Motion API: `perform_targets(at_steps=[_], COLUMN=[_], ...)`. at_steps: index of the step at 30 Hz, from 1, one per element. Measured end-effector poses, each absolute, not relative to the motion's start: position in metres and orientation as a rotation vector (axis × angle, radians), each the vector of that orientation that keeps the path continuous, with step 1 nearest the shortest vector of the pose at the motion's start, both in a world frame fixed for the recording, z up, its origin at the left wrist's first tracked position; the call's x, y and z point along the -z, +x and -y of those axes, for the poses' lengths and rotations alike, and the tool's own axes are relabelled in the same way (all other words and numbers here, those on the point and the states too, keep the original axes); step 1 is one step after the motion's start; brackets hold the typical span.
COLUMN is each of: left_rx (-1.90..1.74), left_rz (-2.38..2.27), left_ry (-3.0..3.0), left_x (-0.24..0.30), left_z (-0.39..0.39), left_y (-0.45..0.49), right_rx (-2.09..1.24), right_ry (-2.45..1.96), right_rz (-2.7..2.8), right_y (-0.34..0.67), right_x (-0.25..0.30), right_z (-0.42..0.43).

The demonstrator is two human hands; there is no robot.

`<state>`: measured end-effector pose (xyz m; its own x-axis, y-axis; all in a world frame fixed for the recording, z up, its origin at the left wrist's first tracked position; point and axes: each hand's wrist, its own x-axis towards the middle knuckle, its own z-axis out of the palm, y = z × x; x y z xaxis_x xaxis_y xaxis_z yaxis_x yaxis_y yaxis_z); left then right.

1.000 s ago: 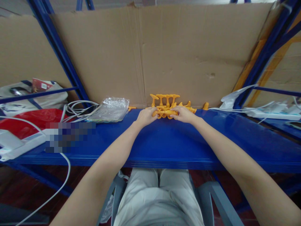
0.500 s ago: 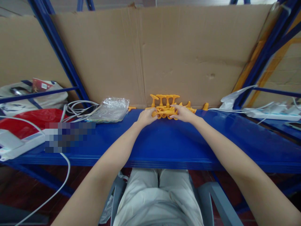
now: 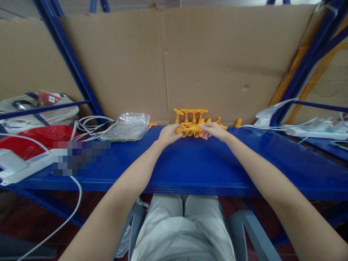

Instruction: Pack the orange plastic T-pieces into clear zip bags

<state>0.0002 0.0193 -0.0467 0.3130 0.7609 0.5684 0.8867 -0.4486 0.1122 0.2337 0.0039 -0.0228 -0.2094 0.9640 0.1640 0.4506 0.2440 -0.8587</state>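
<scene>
A yellow-orange plastic toy with a row of round, wheel-like parts along its front stands at the back of the blue table. Upright posts joined by a top bar rise from its far side. My left hand is closed around the toy's left end. At its right half, my right hand has its thumb and curled fingers against the side; the exact grip is too small to make out. More yellow pointed parts show just behind the right hand.
A yellow peg-like piece stands to the right, and a small yellow piece lies left. A clear plastic bag, white cables and a power strip are on the left. Cardboard walls the back.
My right hand has shifted slightly, its fingers drawing in and curling lower against the toy's front. The left hand and the toy have hardly moved.
</scene>
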Motion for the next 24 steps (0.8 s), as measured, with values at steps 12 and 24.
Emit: perform_targets(at_steps=[12, 24], left_rx=[0.870, 0.874], left_rz=[1.537, 1.484], left_ry=[-2.343, -2.339], left_x=[0.047, 0.049], left_z=[-0.022, -0.024], left_y=[-0.003, -0.002], right_rx=[-0.989, -1.017], right_ry=[-1.129, -1.322], right_rz=[1.796, 1.793], right_y=[0.242, 0.238], right_x=[0.034, 0.035], right_z=[-0.013, -0.015])
